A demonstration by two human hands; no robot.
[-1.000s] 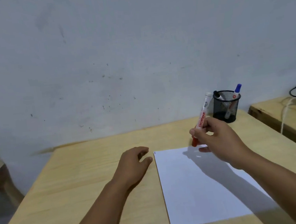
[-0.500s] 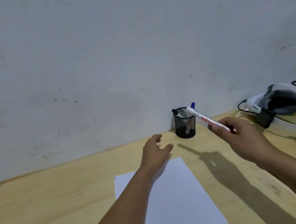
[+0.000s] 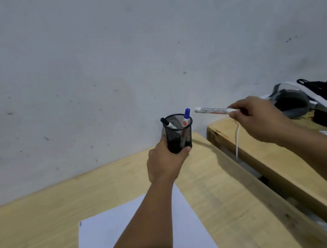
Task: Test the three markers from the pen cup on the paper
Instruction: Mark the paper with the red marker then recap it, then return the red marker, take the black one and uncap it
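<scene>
White board marker (image 3: 213,110), printed barrel, level

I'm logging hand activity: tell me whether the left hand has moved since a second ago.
Yes. The left hand went from resting beside the paper forward to the pen cup by the wall, which it now grips.

pen cup (image 3: 179,135): black wire mesh | marker in cup (image 3: 186,117): white, blue cap | second marker (image 3: 167,123): white, black cap | held marker (image 3: 213,110): white, dark lettering | paper (image 3: 109,234): white, red-blue mark at 10 o'clock corner | worktop (image 3: 47,213): light wood grain
</scene>
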